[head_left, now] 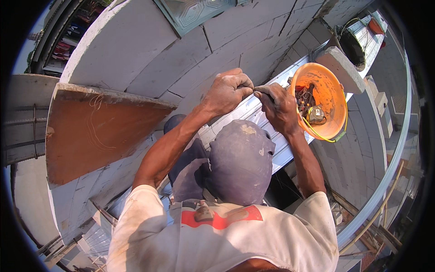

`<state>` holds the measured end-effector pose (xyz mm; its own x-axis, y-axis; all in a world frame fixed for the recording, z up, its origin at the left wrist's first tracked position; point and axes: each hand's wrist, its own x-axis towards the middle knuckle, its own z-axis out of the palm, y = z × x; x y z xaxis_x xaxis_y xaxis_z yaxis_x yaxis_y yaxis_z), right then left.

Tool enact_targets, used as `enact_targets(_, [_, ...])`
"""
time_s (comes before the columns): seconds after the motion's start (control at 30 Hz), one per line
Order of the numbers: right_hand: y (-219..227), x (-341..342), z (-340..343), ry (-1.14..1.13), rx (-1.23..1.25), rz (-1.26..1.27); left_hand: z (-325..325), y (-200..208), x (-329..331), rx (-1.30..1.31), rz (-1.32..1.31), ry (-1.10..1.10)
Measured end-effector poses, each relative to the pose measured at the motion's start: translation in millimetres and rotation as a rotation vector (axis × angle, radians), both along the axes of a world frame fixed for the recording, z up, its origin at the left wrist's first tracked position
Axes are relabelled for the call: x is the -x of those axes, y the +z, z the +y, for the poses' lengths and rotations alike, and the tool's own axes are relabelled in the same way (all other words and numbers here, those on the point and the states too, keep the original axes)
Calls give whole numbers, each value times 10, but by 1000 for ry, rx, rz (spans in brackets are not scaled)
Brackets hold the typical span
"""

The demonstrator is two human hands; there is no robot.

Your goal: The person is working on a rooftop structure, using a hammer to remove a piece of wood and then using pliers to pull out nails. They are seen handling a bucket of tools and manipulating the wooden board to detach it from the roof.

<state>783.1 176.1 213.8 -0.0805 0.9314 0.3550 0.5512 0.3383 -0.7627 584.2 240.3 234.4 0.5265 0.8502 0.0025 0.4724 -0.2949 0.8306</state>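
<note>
My left hand [228, 92] and my right hand [278, 108] meet fingertip to fingertip in front of me, above my bent knees. Both are closed in a pinch; whatever sits between the fingers is too small to make out. Just right of my right hand stands an orange bucket [334, 100] with a yellow-green handle. Inside it lie a tape measure [316, 115] and some dark, tangled bits that I cannot identify.
A pale block wall [190, 54] rises ahead and to the left. A brown board [95, 136] juts out at left. Metal planking [283, 152] runs beneath the bucket. Beyond stand a loose grey block [340, 68] and a black bucket [352, 47]. A long metal strip [389, 181] curves down the right.
</note>
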Motion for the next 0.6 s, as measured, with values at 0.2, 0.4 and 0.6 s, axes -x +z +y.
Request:
enact_targets(0.2, [159, -114, 83, -57, 613, 628, -50, -257, -54, -750, -125, -44])
enact_targets(0.4, [363, 169, 189, -9, -427, -367, -50, -16, 17, -783, -180, 160])
enact_targets(0.6, [584, 214, 416, 54, -485, -560, -81, 197, 252, -769, -253, 260])
